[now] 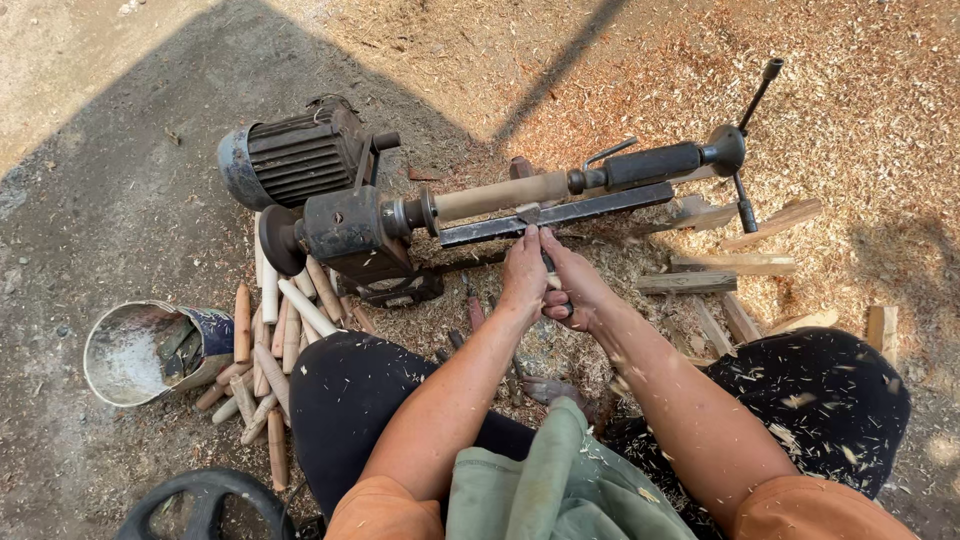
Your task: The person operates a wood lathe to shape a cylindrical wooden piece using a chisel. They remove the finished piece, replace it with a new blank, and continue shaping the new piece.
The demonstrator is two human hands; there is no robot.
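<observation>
Hands are set together at the centre of the frame: the left hand [524, 275] is wrapped round the forward part of a chisel [531, 218], and the right hand [572, 290] is clamped on its handle just behind. The blade tip is laid on the dark tool rest [560, 215] and held against the pale wooden spindle [500, 194], which is mounted across the upper middle between the headstock [350, 228] and the tailstock [660, 163]. For a clean cut, the blade is best kept bedded on the rest, pressed lightly and slid evenly along the wood. An electric motor [295, 152] sits at upper left; finished turned pegs [265, 350] and a tin can [150, 350] lie at lower left, amid shavings.
</observation>
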